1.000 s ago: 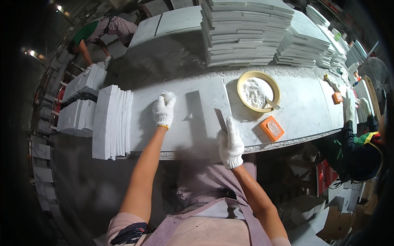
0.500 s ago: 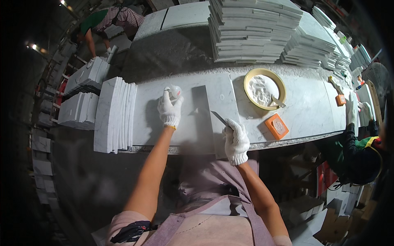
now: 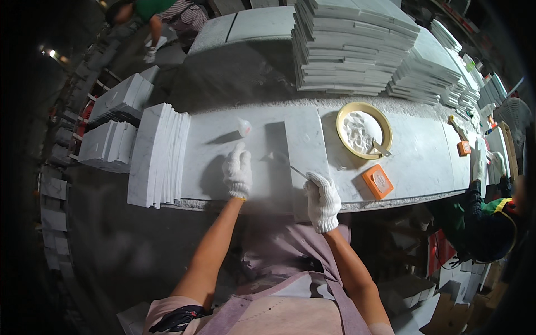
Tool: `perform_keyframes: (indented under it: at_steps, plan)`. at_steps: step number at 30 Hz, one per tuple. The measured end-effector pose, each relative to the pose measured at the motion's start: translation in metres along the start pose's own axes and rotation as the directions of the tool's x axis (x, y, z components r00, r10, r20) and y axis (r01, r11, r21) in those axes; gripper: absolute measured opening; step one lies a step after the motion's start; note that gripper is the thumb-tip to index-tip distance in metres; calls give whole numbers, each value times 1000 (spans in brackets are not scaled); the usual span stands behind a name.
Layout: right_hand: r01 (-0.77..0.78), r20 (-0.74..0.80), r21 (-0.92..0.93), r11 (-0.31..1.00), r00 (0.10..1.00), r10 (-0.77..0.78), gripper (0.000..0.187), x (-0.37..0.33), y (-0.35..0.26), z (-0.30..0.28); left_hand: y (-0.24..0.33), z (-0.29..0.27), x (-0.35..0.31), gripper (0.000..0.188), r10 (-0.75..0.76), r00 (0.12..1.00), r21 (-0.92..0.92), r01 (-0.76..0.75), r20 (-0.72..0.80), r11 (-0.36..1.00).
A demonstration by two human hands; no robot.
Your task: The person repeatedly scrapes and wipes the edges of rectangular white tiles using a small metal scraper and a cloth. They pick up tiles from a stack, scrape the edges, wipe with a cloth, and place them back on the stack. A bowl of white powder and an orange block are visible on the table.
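My left hand, in a white knitted glove, holds nothing, its fingers loosely extended above the pale marble work surface. Just beyond its fingertips stands a small translucent plastic bottle with a red mark. In my gloved right hand is a flat metal blade, a scraper or knife, its handle hidden by the fingers. This hand is over the right edge of a long marble tile that lies crosswise and reaches the front edge. A small whitish dab shows left of the tile.
A yellow bowl of white powder or paste with a spatula sits right, behind an orange box. Marble tiles stand upright at left; a tall tile stack rises behind. Co-workers are at far left and right.
My left hand has let go of the bottle and drawn back toward me, leaving it standing. The right hand still holds the blade. The person at far left has shifted away from the tile stacks.
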State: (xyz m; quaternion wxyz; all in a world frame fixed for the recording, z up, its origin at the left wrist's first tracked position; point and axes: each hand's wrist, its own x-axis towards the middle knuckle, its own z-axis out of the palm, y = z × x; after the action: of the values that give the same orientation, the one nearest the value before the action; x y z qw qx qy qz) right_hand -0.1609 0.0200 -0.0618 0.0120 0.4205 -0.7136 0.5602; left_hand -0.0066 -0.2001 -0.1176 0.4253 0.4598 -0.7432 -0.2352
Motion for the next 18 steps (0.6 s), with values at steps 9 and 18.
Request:
perform_keyframes:
  at_steps: [9, 18]
  plan:
    - [45, 15, 67, 997, 999, -46, 27, -11, 19, 11, 22, -20, 3, 31, -37, 995, 89, 29, 88, 996]
    - [-21, 1, 157, 987, 1000, 21, 23, -19, 32, 11, 27, -22, 5, 25, 68, 998, 9, -68, -7, 998]
